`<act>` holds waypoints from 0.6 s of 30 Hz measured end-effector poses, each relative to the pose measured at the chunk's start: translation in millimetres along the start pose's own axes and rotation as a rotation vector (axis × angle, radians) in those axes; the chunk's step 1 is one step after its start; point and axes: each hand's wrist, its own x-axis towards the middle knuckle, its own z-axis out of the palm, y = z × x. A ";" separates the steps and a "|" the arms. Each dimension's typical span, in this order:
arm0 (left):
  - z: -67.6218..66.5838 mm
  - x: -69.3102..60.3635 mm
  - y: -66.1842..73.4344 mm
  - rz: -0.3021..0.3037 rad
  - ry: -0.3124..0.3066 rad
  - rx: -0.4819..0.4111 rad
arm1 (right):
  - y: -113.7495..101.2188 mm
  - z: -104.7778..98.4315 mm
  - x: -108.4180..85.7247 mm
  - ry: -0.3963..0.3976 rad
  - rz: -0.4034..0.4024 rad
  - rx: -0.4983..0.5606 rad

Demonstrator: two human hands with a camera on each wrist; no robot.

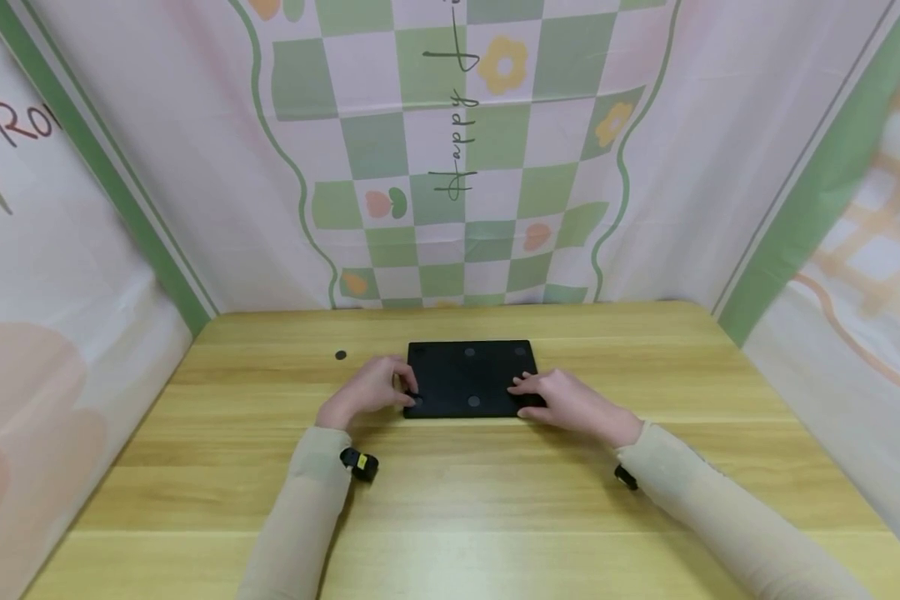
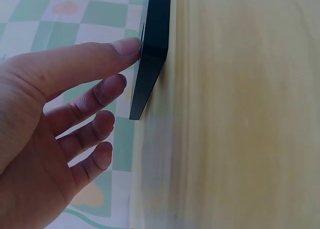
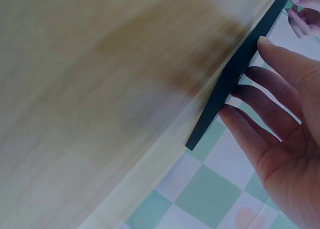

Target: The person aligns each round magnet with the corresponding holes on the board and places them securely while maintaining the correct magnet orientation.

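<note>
A flat black rectangular board (image 1: 465,377) lies on the wooden table, with several round dark-grey spots on its upper face. At its front left corner, my left hand (image 1: 371,385) touches the top with the thumb (image 2: 125,46); the other fingers are loosely bent, and the left wrist view shows them off the surface. My right hand (image 1: 570,402) rests its thumb and fingertips on the board's right end, covering that front corner. In the right wrist view the fingers (image 3: 267,106) lie against the board's face, not round its edge. A small dark disc (image 1: 341,355) lies left of the board.
The wooden table (image 1: 450,508) extends in front of the board and to both sides. Behind it hangs a green and white checked curtain (image 1: 450,208), and printed cloth encloses the left and right sides. Each wrist bears a small black device (image 1: 360,465).
</note>
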 end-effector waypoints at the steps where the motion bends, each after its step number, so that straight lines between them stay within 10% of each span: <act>1: -0.1 0.2 -1.2 0.000 0.008 -0.001 | 0.2 0.0 0.1 0.000 0.002 0.000; 18: -15.7 -7.6 -24.9 -0.035 0.143 -0.008 | 0.8 0.4 0.4 0.006 -0.001 -0.002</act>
